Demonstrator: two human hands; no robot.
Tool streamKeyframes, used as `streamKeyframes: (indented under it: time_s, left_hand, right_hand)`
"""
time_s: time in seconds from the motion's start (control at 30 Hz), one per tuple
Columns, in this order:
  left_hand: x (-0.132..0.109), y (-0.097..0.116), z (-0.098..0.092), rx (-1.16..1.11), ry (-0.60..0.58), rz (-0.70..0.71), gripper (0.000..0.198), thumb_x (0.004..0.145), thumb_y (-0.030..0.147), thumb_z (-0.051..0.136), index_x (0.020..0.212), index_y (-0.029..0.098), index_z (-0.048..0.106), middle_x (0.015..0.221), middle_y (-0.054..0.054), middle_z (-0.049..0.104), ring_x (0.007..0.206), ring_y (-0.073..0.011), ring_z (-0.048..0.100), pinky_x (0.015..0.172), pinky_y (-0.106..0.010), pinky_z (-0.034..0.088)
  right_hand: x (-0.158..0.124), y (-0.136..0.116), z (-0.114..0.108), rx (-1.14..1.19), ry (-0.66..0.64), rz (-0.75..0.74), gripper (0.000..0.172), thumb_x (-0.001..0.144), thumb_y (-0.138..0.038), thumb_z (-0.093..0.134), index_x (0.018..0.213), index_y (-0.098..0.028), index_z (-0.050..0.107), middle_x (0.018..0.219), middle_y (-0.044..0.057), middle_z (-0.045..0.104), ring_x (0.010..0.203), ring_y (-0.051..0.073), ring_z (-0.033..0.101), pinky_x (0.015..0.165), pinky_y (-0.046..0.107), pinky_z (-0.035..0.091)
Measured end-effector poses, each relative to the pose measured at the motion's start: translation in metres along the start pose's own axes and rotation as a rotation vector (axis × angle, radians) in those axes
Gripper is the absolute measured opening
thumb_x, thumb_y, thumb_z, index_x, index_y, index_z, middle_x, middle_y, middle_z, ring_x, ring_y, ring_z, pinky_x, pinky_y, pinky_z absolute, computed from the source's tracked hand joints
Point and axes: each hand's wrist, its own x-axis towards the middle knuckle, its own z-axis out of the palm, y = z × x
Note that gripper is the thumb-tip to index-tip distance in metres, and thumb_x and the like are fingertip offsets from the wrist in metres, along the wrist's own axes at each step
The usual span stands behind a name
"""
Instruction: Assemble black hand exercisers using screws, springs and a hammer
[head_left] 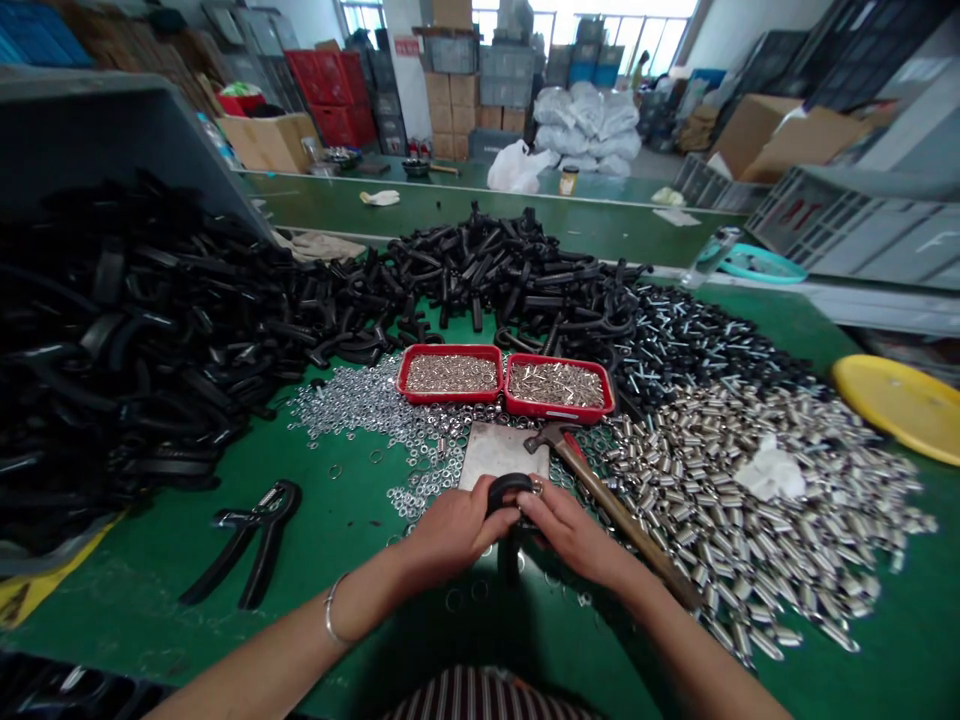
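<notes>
A curved black part [511,484] is held between both hands, just in front of a square metal plate [487,450]. My left hand [457,525] has its fingers closed round the part's left side. My right hand [566,530] pinches its right end, where a small shiny metal piece shows. A hammer [615,505] with a wooden handle lies to the right of the plate. Beyond the plate stand two red trays, the left one [450,399] and the right one [559,411], filled with small metal pieces. An assembled black clamp-like tool [259,530] lies on the green table at the left.
Black parts [480,270] are heaped across the back and spill from a grey bin [217,150] at left. Metal rings [360,400] lie left of the trays. Silver cylinders [697,480], a white crumpled piece [771,472] and a yellow lid [900,405] are at right.
</notes>
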Motion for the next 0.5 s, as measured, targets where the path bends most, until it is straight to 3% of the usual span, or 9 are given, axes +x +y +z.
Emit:
streamKeyframes:
  time_s: [0.1, 0.27, 0.4, 0.5]
  left_hand:
    - [-0.006, 0.0, -0.005, 0.113, -0.112, 0.029, 0.062, 0.094, 0.065, 0.038, 0.118, 0.009, 0.052, 0.09, -0.019, 0.071, 0.084, -0.0357, 0.07, 0.069, -0.039, 0.049]
    - [0.01, -0.006, -0.008, 0.013, -0.099, 0.087, 0.064, 0.087, 0.066, 0.052, 0.122, 0.012, 0.05, 0.095, -0.016, 0.072, 0.086, -0.0332, 0.071, 0.067, -0.035, 0.05]
    - [0.044, -0.019, -0.013, 0.034, -0.003, 0.042, 0.054, 0.086, 0.064, 0.055, 0.111, 0.016, 0.061, 0.093, -0.015, 0.072, 0.079, -0.0298, 0.07, 0.065, -0.035, 0.05]
    - [0.064, -0.02, -0.024, 0.236, 0.074, -0.039, 0.047, 0.086, 0.061, 0.057, 0.085, 0.016, 0.07, 0.076, -0.015, 0.07, 0.072, -0.0295, 0.068, 0.067, -0.038, 0.051]
  right_hand:
    - [-0.003, 0.001, 0.007, -0.004, -0.062, 0.043, 0.028, 0.102, -0.039, 0.04, 0.104, -0.019, 0.058, 0.101, 0.005, 0.065, 0.094, 0.019, 0.06, 0.086, 0.031, 0.045]
    - [0.009, 0.003, 0.011, -0.224, 0.004, 0.1, 0.027, 0.102, -0.036, 0.038, 0.1, -0.018, 0.058, 0.093, 0.007, 0.066, 0.083, 0.019, 0.061, 0.077, 0.031, 0.045]
    - [0.042, 0.006, -0.018, -0.561, 0.062, 0.142, 0.028, 0.098, -0.039, 0.048, 0.11, -0.017, 0.061, 0.096, 0.01, 0.068, 0.086, 0.022, 0.063, 0.077, 0.033, 0.045]
    - [0.067, 0.013, -0.057, -0.768, 0.244, 0.045, 0.023, 0.097, -0.035, 0.052, 0.107, -0.02, 0.066, 0.103, 0.009, 0.067, 0.097, 0.023, 0.06, 0.085, 0.033, 0.044]
